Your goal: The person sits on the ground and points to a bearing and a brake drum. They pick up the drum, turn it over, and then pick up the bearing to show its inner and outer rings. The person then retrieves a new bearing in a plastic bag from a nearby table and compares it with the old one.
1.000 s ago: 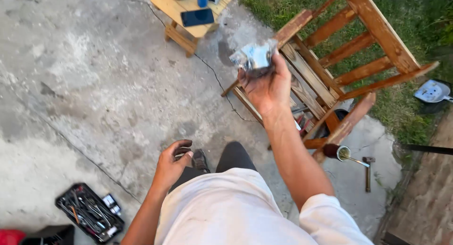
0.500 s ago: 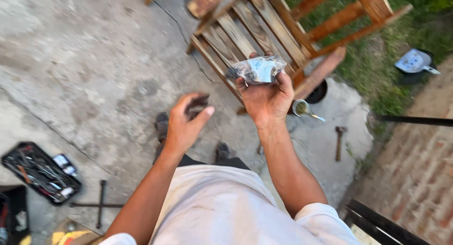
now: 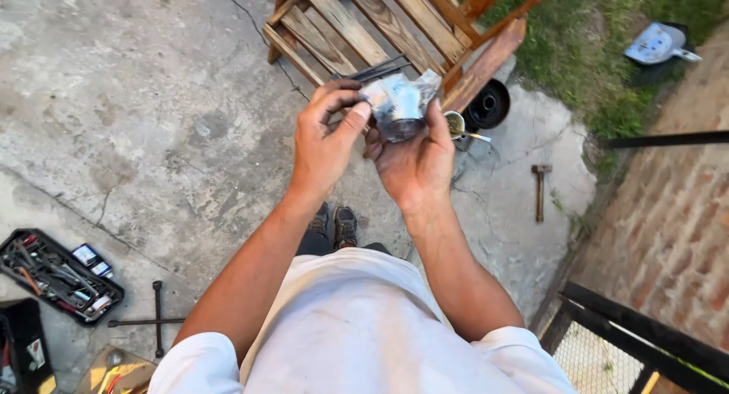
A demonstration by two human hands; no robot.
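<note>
My right hand (image 3: 410, 159) holds a clear plastic bag (image 3: 399, 105) with a round metal piece and several long dark nails or screws inside; their ends stick out toward the upper left. My left hand (image 3: 323, 136) has come up beside it, and its thumb and fingers pinch the bag's left edge. Both hands are raised in front of me above the concrete floor, with a wooden slatted chair (image 3: 364, 29) lying on its side just beyond them.
A hammer (image 3: 540, 189) lies on the concrete at right, near a small tin with a brush (image 3: 457, 125) and a black round pot (image 3: 487, 104). An open tool tray (image 3: 57, 276) and a cross wrench (image 3: 154, 318) lie at lower left. Grass and a brick path border the right.
My left hand rose from near my waist to the bag and took hold of its edge. The view swung right and down, so the chair now sits at the top.
</note>
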